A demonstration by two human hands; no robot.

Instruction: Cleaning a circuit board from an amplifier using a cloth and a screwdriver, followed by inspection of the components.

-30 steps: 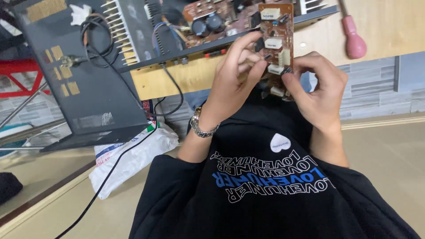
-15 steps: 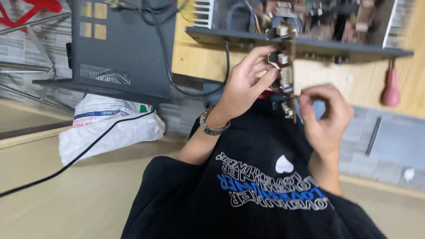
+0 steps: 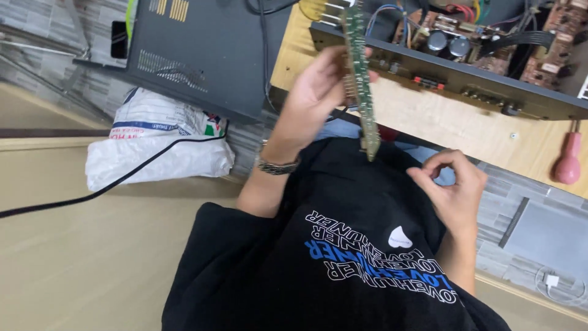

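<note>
My left hand (image 3: 315, 95), with a metal band on its wrist, grips a narrow green circuit board (image 3: 361, 86). The board is upright and edge-on, and its lower end hangs just above my black printed shirt (image 3: 367, 257). My right hand (image 3: 453, 193) is lower right, off the board, with thumb and fingertips pinched together. Nothing shows between those fingers. Just behind the board, on the wooden bench (image 3: 429, 122), lies an open electronics chassis (image 3: 465, 73) with capacitors and coloured wires.
A dark metal cover (image 3: 202, 55) leans at the upper left. Below it lies a white plastic bag (image 3: 153, 147), crossed by a black cable (image 3: 122, 178). A pink-handled screwdriver (image 3: 568, 162) sits on the bench's right side. On the tiled floor are a grey pad (image 3: 545, 236) and a white charger lead (image 3: 554, 282).
My right hand has let go of the board and dropped lower right. My left hand turned the board edge-on and raised it. The view swung left and down.
</note>
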